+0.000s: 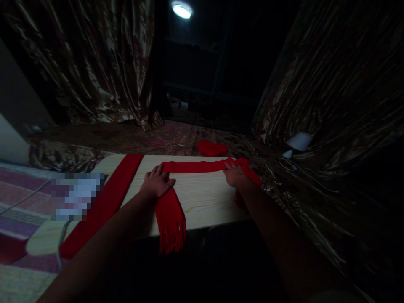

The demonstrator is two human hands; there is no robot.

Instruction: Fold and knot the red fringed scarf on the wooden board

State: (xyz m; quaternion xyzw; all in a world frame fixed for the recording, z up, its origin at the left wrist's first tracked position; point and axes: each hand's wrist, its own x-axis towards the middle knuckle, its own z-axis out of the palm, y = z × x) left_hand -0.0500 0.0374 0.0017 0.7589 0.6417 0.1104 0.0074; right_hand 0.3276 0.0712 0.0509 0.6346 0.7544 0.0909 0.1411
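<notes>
A red fringed scarf [198, 167] lies across a pale wooden board [202, 193]. My left hand [157, 181] rests flat on the scarf at its bend, fingers spread; from there one end runs toward me and its fringe hangs over the near edge. Farther right, my right hand [234, 173] presses on the scarf with its fingers stretched out. Beyond that hand the cloth bunches and drops over the board's right side. Another red strip of cloth [110, 202] crosses the board on the left; whether it joins the scarf I cannot tell.
A blurred-out item [77, 195] covers the board's left part, with a cable [62, 237] near it. Red cloth [212, 147] lies behind the board on a patterned ledge [158, 141]. A small white lamp [299, 142] stands at the right. Patterned curtains [116, 63] frame a dark window.
</notes>
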